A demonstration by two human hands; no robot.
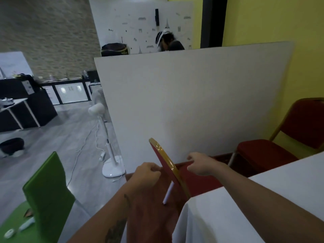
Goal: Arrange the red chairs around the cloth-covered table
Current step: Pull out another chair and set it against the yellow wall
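Hands: our left hand (147, 174) was curled shut w/ fingers bunched against the left face of the near red chair's backrest (167, 165); whether it truly gripped the edge, we couldn't tell. Our right hand (201, 163) sat on the other side of that backrest, half closed, fingers pointing toward the gold rim, touching or just off it — unclear.

Item 1: near red chair, seen edge-on, backrest tilted, gold frame, one pale leg (168, 193) showing below; it stood at the corner of the cloth-covered worktop (245, 207), just beside the white cloth.

Item 2: second red chair (284, 142), gold frame, at right against the yellow wall (280, 23), beyond the far edge of the worktop, apart from item 1.

Item 3: white partition board (184, 102), upright behind both chairs.

Item 4: white pedestal fan (107, 137) w/ cord, on the grey floor (61, 137) left of the board.

Item 5: green chair (47, 190), lower left, w/ small white objects on a green surface next to it.

Item 6: another person (168, 41) behind the board, only upper part visible.
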